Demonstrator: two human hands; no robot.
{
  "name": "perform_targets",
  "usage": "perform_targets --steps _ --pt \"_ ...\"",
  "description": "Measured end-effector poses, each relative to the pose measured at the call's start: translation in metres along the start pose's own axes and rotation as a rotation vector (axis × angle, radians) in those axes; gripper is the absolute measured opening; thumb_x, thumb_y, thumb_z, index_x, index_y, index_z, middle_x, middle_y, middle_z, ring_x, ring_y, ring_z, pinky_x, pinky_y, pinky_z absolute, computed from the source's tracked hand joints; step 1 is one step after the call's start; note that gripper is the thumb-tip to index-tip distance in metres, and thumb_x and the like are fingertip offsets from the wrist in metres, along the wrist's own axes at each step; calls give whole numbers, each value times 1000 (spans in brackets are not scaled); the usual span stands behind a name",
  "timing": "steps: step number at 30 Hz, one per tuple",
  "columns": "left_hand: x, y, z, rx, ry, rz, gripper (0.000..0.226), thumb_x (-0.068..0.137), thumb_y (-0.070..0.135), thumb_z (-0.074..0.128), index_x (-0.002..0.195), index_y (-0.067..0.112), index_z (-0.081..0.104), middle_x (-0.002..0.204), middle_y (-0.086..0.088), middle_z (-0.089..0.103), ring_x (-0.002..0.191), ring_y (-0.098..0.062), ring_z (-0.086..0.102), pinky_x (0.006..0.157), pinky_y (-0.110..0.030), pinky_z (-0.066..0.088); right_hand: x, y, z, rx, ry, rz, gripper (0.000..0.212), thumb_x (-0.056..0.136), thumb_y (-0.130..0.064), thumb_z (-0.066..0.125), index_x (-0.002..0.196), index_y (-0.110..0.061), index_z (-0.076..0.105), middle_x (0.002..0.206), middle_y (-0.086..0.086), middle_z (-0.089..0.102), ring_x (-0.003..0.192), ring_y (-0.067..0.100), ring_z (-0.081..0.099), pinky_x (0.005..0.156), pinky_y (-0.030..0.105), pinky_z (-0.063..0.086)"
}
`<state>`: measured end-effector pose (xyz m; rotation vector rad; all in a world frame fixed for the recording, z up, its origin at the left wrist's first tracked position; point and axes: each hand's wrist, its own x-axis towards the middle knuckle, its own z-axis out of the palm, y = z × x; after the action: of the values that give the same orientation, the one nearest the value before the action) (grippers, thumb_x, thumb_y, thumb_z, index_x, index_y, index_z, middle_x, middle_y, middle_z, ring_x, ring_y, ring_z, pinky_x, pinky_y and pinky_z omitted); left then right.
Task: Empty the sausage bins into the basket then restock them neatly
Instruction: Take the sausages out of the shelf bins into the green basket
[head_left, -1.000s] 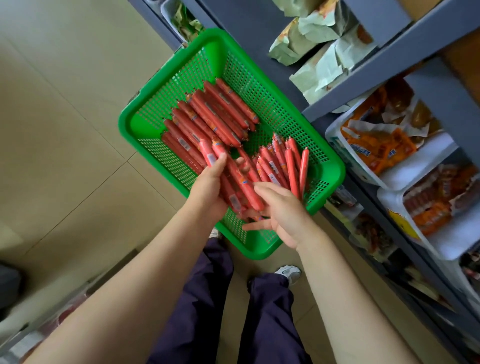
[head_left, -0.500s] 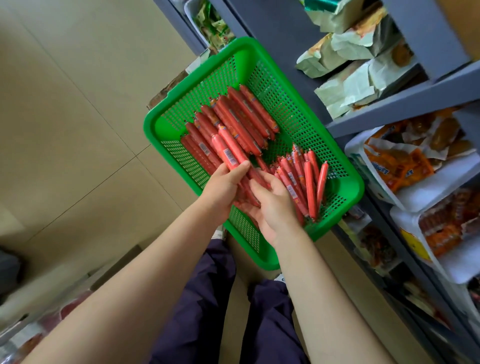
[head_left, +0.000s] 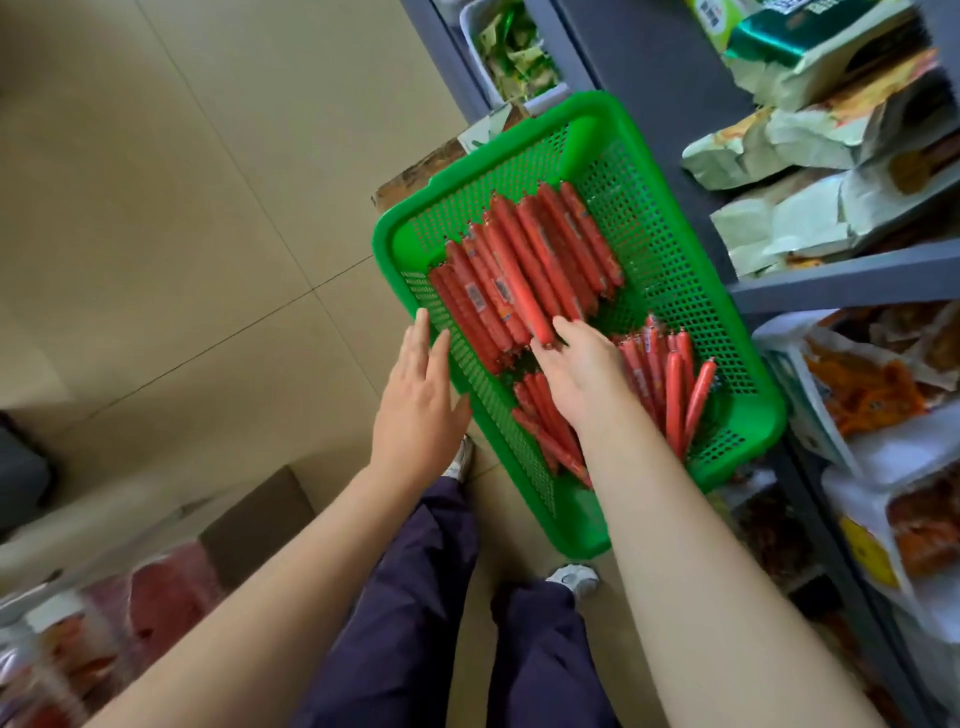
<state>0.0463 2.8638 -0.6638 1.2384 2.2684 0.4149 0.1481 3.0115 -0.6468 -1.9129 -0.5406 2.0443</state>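
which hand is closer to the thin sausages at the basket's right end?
Right. The right hand lies inside the green basket, right beside the thin sausages. The left hand is at the basket's opposite long rim, fingers straight, holding nothing.

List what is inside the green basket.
The basket holds red sausages: long ones stacked toward the far end, thinner ones nearer. The right hand lies over some, hiding what is beneath it. The left hand is outside the rim.

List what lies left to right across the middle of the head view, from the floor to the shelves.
Tiled floor → left hand → big sausages → right hand → thin sausages → basket's right rim → shelf trays of orange packets.
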Motion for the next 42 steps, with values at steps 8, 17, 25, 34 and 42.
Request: perform_targets --steps 8,17,25,34,42 --pt "-11 0 1 -17 -31 -70 75 88 20 71 151 6 34 163 -13 18 150 -32 21 120 -44 24 -20 -4 -9 310 11 61 41 102 -13 43 141 -2 40 143 25 42 130 32 47 105 33 45" --pt "-28 58 -37 -186 -136 -124 37 93 21 60 130 18 62 128 -4 64 119 -21 59 100 -33 44 -78 -26 -46 479 -149 16 40 102 -24 39 130 3 48 116 28 61 118 39 60 103 45 47" --pt "-69 258 -126 -727 -99 128 16 89 15 65 95 27 74 78 9 72 74 -3 66 73 -22 51 -287 -93 -167 -35 83 -661 18 99 -7 45 98 -7 63 81 9 71 72 25 69 70 31 55" --pt "-203 522 -242 -816 -174 763 12 81 31 60 82 41 68 71 9 71 67 -8 65 68 -29 52 -555 -160 -329 -9 458 -1237 10 93 -10 56 91 -8 66 74 8 67 61 17 67 63 26 54" --pt "-301 651 -198 -508 173 1311 29 82 33 52 92 17 74 92 -3 65 88 -17 56 79 -31 44 -629 -154 -497 -75 859 -1271 13 85 -20 60 84 -31 67 86 -5 69 87 18 66 81 31 52"
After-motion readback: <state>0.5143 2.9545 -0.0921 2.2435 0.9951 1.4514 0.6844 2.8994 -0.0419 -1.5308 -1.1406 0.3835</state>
